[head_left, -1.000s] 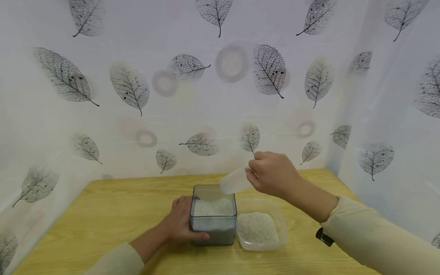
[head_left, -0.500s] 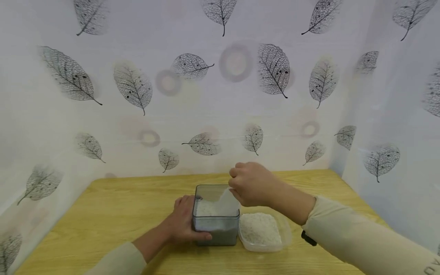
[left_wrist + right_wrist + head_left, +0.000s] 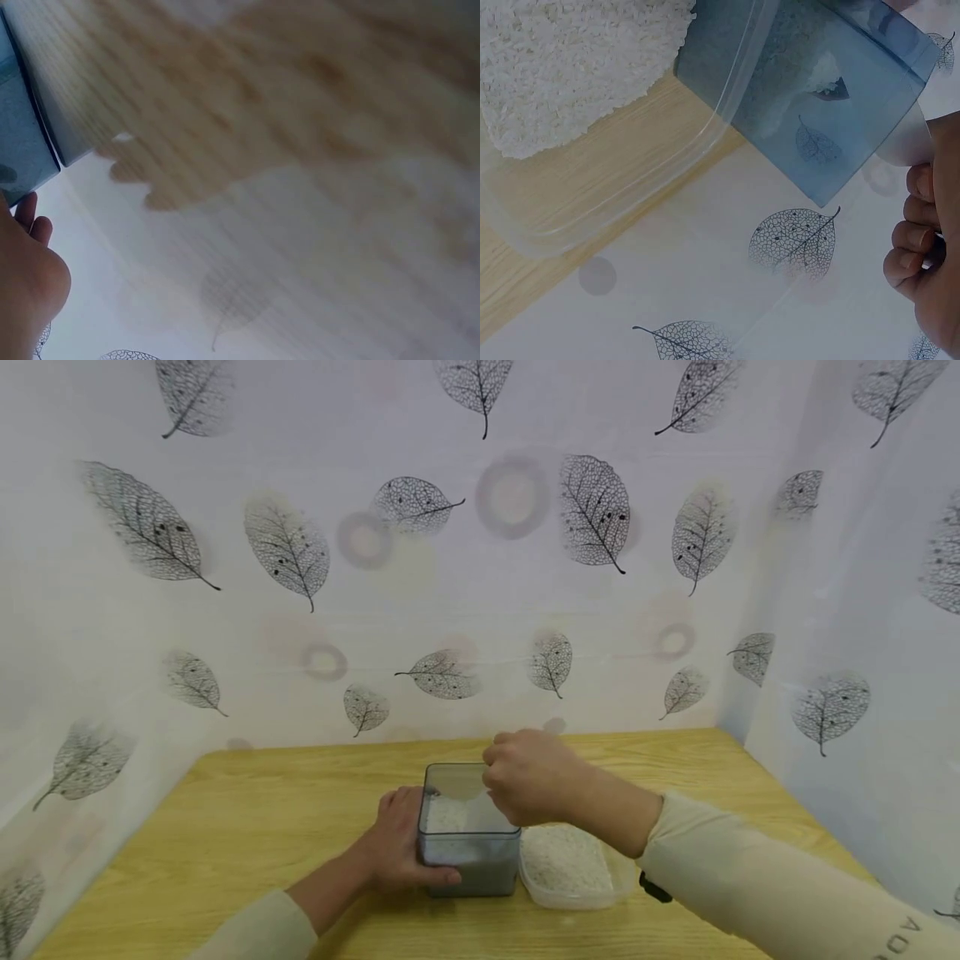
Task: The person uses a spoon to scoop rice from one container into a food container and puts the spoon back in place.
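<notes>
A grey see-through rectangular container (image 3: 472,864) holding white rice stands on the table. My left hand (image 3: 393,847) grips its left side, the thumb along the front wall and the fingers round the far side. Over the container's right rim, my right hand (image 3: 536,781) is curled round the handle of a whitish plastic scoop (image 3: 909,142). The scoop's bowl dips inside the container, mostly hidden behind the hand in the head view. Right beside the container sits a clear shallow plastic tub (image 3: 577,900) with a heap of rice (image 3: 577,67) in it.
The wooden table (image 3: 285,810) ends at a pale curtain (image 3: 450,593) printed with leaves, which hangs behind it and along both sides. My right forearm, with a dark wristband (image 3: 655,887), passes over the tub's right side.
My right hand has come down and to the left, and the scoop has gone from tilted above the container to inside it. My left hand keeps its hold on the container.
</notes>
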Action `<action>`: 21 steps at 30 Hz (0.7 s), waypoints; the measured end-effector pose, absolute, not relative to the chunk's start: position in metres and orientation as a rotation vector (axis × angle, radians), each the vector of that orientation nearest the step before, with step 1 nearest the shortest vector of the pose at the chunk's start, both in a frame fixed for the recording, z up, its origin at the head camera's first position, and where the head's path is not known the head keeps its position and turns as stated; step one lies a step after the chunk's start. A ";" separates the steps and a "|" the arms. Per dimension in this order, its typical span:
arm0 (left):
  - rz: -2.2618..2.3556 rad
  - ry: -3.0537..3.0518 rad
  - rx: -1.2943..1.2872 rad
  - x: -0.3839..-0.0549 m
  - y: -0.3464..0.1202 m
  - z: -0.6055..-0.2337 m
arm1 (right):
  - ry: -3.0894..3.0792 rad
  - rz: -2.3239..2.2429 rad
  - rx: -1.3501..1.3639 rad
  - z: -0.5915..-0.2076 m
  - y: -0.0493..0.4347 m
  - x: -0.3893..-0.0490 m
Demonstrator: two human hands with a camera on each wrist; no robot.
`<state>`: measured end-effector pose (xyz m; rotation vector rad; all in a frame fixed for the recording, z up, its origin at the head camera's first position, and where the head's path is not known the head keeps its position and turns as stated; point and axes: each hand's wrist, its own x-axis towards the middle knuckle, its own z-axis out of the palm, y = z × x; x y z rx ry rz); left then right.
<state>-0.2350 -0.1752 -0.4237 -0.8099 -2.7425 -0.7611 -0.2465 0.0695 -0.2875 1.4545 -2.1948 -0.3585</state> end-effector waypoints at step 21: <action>-0.740 -2.720 -0.824 -0.233 -0.176 -0.424 | -2.436 -0.132 1.210 -0.318 0.070 -0.242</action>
